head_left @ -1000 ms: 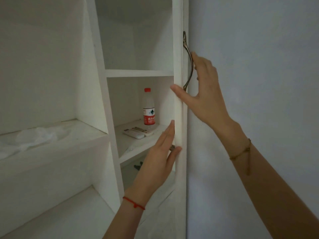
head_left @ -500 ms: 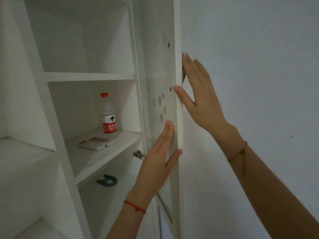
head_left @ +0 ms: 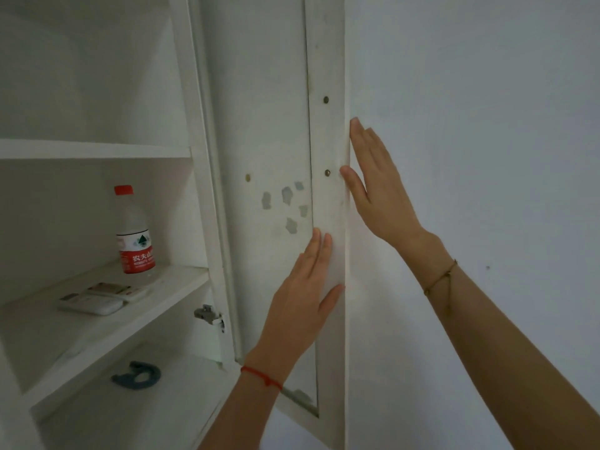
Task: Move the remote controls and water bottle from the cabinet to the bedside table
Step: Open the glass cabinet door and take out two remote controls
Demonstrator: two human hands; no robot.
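A clear water bottle with a red cap and red label stands upright on the middle shelf of the white cabinet. In front of it two white remote controls lie side by side. The cabinet door is swung wide open to the right. My left hand presses flat on the door's inner face with straight fingers. My right hand lies flat on the door's outer edge, thumb on the edge. Both hands are well to the right of the bottle and remotes.
A blue ring-shaped object lies on the shelf below. A metal hinge sits at the door's base side. A plain wall fills the right. The upper shelf shows nothing on it.
The door has swung further open toward the wall, with both hands flat on it. The view has shifted, so bottle and remotes now sit at the left.
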